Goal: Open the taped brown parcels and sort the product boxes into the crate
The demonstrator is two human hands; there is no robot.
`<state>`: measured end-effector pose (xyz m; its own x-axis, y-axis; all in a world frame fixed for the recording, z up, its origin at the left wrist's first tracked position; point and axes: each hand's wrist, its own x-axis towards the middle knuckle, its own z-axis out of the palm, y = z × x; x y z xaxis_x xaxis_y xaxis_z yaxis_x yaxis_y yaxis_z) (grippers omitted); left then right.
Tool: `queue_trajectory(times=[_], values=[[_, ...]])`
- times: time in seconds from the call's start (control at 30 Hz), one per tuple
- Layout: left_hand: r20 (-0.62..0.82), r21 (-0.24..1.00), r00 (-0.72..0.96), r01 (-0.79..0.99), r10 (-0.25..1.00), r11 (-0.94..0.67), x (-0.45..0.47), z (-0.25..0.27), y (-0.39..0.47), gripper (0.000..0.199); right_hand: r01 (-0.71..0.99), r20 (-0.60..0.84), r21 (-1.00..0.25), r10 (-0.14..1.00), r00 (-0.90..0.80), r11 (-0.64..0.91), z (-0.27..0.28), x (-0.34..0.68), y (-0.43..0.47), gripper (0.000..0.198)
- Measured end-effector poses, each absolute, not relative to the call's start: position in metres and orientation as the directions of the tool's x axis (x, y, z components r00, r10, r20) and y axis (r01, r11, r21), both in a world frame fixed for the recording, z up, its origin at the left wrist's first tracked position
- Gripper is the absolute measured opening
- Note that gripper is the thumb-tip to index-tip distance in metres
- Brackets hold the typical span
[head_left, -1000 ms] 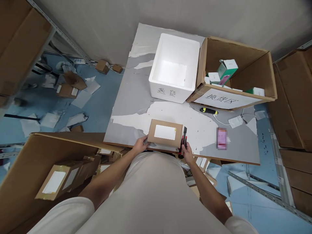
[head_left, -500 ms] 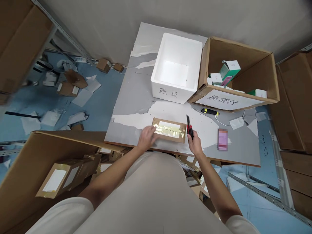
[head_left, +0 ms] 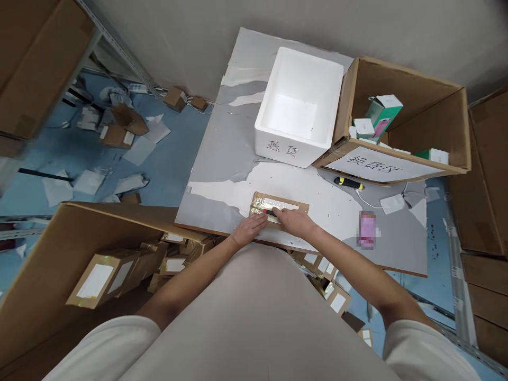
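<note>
A small brown cardboard parcel [head_left: 296,203] with shiny tape on top lies near the front edge of the grey table [head_left: 222,153]. My left hand [head_left: 251,228] presses on its near left end. My right hand [head_left: 296,221] rests on the parcel and holds a red and black utility knife [head_left: 270,212], whose blade end lies against the taped top towards the left.
A white foam box [head_left: 297,106] and an open carton with small product boxes [head_left: 400,124] stand at the back. A yellow-black knife [head_left: 348,183] and a pink item [head_left: 367,228] lie to the right. A big carton of parcels [head_left: 103,275] sits at the lower left.
My right hand has brought the knife from the parcel's right side down onto its taped top. My left hand has slid to the near left end. The view has shifted a little.
</note>
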<state>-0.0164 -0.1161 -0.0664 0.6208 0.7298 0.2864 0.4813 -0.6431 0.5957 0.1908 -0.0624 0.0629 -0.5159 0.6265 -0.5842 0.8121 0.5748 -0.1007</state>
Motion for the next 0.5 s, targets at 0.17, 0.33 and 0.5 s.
queue_trajectory(times=[0.17, 0.33, 0.5], values=[[0.275, 0.606, 0.611, 0.489, 0.742, -0.627, -0.016, -0.071, -0.119, 0.03, 0.833, -0.619, -0.02, 0.648, -0.444, 0.552, 0.068, 0.192, -0.068, 0.036], [0.242, 0.62, 0.595, 0.513, 0.766, -0.594, -0.015, -0.071, -0.121, 0.034, 0.842, -0.677, 0.081, 0.649, -0.345, 0.533, 0.082, 0.235, -0.076, 0.034], [0.221, 0.625, 0.596, 0.521, 0.772, -0.582, -0.009, -0.072, -0.122, 0.032, 0.862, -0.689, 0.214, 0.696, -0.199, 0.459, 0.1, 0.296, -0.103, 0.04]])
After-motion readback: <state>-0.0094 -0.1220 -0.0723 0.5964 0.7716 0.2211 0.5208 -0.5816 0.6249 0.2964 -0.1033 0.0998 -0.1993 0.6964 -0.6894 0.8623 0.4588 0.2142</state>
